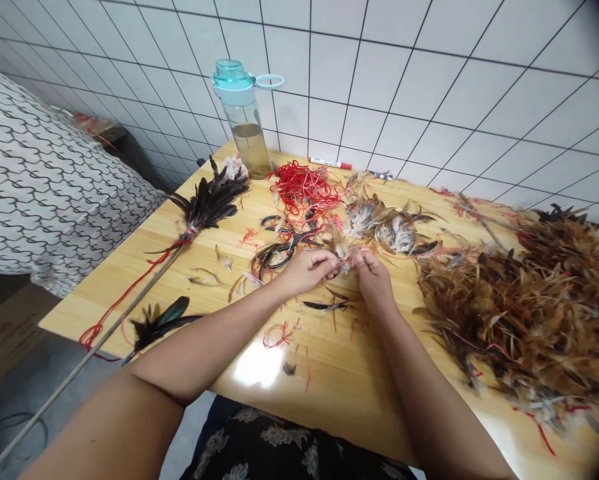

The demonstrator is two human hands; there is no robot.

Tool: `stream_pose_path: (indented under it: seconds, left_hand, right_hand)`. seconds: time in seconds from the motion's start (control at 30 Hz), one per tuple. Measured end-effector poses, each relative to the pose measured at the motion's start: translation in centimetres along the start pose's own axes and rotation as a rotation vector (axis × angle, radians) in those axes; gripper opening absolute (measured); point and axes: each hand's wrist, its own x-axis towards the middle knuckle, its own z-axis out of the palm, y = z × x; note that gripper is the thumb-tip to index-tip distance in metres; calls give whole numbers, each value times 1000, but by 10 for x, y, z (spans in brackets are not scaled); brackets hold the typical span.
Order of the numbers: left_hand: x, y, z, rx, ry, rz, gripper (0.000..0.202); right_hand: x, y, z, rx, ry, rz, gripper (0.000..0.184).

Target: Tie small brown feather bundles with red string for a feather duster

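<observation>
Close together over the middle of the table, my left hand [312,270] and my right hand [374,277] both pinch a thin red string [346,262]. A small bunch of light brown feathers [337,241] shows between and just beyond the fingertips; whether the string goes round it I cannot tell. Left of my left hand lies a pair of black-handled scissors [279,250], partly under loose red strands. Beyond my hands are a tangle of red string [307,187] and fluffy grey-brown feather bunches [379,223]. Dark loose feathers [325,305] lie just below my hands.
A stick topped with black feathers [207,203] leans over the table's left edge. A water bottle [249,137] stands near the tiled wall, with a marker [329,163] to its right. A large brown feather heap [524,300] covers the right side.
</observation>
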Motion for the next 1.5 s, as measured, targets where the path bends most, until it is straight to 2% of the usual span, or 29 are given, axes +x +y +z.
stream_pose_path:
  seconds: [0.17, 0.33, 0.53, 0.7, 0.83, 0.97, 1.07, 1.23, 1.37, 1.5]
  left_hand:
    - [0, 1, -3, 145, 57, 47, 29]
    - [1, -2, -6, 403, 89, 181, 25]
    - [0, -2, -5, 492, 65, 247, 27]
    - [-1, -4, -4, 535, 31, 269, 26]
    - [-1, -3, -3, 473, 37, 211, 19]
    - [-1, -2, -3, 258, 98, 106, 17]
    - [-1, -6, -2, 131, 177, 124, 25]
    - [0, -10, -4, 116, 295, 140, 24]
    - [-1, 0, -9, 177, 229, 126, 18]
    - [-3, 12, -15, 271, 78, 149, 13]
  right_hand:
    - [-1, -6, 0, 33, 1, -33, 17]
    - [-1, -9, -1, -14, 18, -62, 16]
    - [-3, -8, 0, -247, -87, -211, 13]
    - [-1, -7, 1, -297, -72, -211, 10]
    - [0, -5, 1, -278, -60, -183, 9]
    - [1, -3, 1, -237, -46, -152, 10]
    - [1, -2, 2, -196, -34, -129, 12]
    - [2, -4, 4, -134, -20, -52, 14]
    - [1, -6, 4, -133, -7, -31, 14]
    - [0, -6, 4, -134, -5, -22, 13]
